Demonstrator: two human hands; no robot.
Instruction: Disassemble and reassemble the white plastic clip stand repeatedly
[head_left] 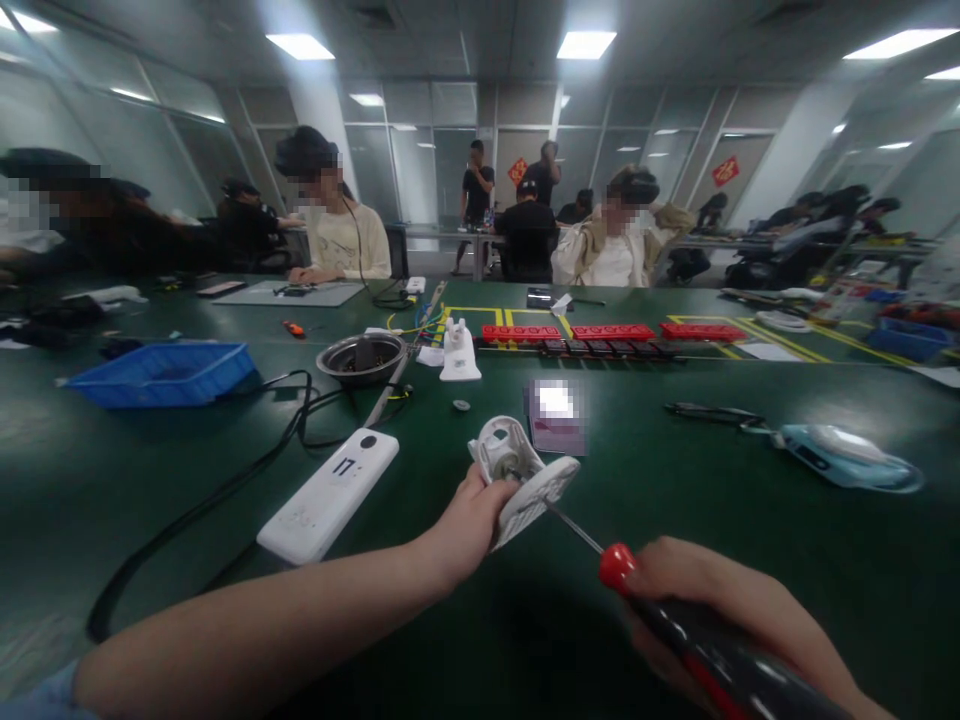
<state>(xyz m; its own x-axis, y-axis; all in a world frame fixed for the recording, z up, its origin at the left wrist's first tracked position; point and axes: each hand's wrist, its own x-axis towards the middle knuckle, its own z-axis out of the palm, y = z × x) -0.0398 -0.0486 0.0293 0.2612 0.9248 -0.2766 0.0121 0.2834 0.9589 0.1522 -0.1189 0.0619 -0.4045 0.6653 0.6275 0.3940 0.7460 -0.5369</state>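
Note:
In the middle of the view my left hand (469, 530) is closed around a white plastic housing (529, 490), tilted, with an opening and some inner parts showing. My right hand (720, 590), at the lower right, grips an electric screwdriver (675, 630) with a black and red body. Its thin shaft points up and left, and the tip meets or nearly meets the housing's underside; exact contact cannot be made out. Just beyond the housing lies a phone-like device (555, 425) with a blurred bright face. A small grey-white piece (461, 405) rests nearby, below a white upright plastic part (458, 350).
Left of my forearm lies a white power bank (330, 497) with a black cable. A metal bowl (363, 358) and a blue bin (161, 375) stand farther left. Red trays (611, 333) line the table's middle. At right is a light-blue device (844, 458). People sit across the table.

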